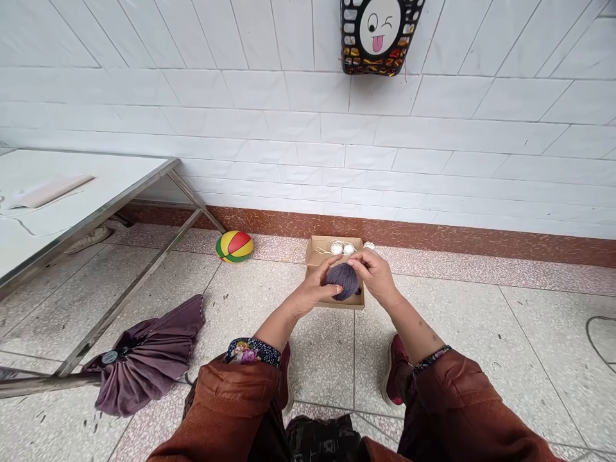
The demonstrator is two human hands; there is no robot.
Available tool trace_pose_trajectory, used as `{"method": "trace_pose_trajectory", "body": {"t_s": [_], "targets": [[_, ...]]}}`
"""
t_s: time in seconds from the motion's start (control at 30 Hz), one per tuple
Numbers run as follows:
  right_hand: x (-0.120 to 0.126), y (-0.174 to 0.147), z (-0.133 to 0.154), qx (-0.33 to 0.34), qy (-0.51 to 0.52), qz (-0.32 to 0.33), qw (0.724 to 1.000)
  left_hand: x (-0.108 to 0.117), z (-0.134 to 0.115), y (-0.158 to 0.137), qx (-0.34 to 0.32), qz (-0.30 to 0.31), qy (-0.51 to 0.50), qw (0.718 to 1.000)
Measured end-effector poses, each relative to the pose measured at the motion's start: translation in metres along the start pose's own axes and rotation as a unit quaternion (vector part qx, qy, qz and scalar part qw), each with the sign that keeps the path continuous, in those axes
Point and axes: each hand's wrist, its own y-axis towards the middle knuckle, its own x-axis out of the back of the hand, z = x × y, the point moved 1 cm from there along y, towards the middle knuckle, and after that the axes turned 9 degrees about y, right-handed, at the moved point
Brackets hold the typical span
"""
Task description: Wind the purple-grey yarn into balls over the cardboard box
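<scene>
My left hand (pixel 308 292) is curled around a ball of dark purple-grey yarn (pixel 342 280), with the thumb across its front. At the ball's upper right, the thumb and fingertips of my right hand (pixel 376 276) are pinched together. What they hold, perhaps a strand of yarn, is too small to make out. Below and behind the ball lies an open cardboard box (pixel 339 306) on the floor. Two small white balls of thread (pixel 342 248) with loose ends sit in its far part. A small dark thing in the box by the yarn ball is mostly hidden.
A red, yellow and green ball (pixel 234 246) rests near the wall. On the left stand a metal-framed table (pixel 96 168) and a folded purple umbrella (pixel 149 362) on the floor. A black basket (pixel 380 61) hangs on the wall; a cable (pixel 590 333) lies far right.
</scene>
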Motion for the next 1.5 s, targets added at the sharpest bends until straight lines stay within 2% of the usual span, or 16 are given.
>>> {"method": "trace_pose_trajectory", "body": {"t_s": [0.17,0.27,0.4,0.6,0.77,0.87,0.97,1.07,1.17,1.33,1.5], "targets": [[-0.006,-0.004,-0.011,-0.046,0.006,-0.026,0.999,-0.006,0.000,-0.003,0.022,0.072,-0.133,0.988],[-0.011,-0.009,-0.016,-0.053,0.000,-0.012,0.999,-0.007,0.002,-0.001,0.029,0.069,-0.189,0.979],[-0.014,-0.011,-0.017,-0.062,-0.028,0.036,0.997,-0.004,0.002,0.005,0.003,-0.009,-0.224,0.975],[-0.014,-0.015,-0.013,-0.062,-0.056,0.134,0.987,0.009,-0.002,0.010,-0.008,-0.135,-0.205,0.969],[-0.017,-0.021,-0.001,-0.007,-0.044,0.253,0.967,0.017,0.006,0.016,-0.001,-0.240,-0.107,0.965],[-0.015,-0.018,0.011,0.015,0.007,0.251,0.968,0.018,0.013,0.019,0.008,-0.275,-0.017,0.961],[-0.009,-0.012,0.017,0.011,0.056,0.182,0.982,0.015,0.016,0.017,0.025,-0.247,0.034,0.968],[0.000,-0.005,0.014,-0.002,0.058,0.090,0.994,0.007,0.013,0.012,0.051,-0.166,0.051,0.983],[0.004,-0.001,0.005,-0.021,0.038,0.027,0.999,0.000,0.008,0.006,0.058,-0.088,0.046,0.993],[0.003,0.000,-0.011,-0.067,0.006,-0.022,0.998,-0.003,0.005,0.002,0.049,-0.022,-0.011,0.999],[-0.004,-0.002,-0.022,-0.106,0.014,-0.020,0.994,-0.004,0.004,-0.002,0.058,0.059,-0.132,0.988]]}}
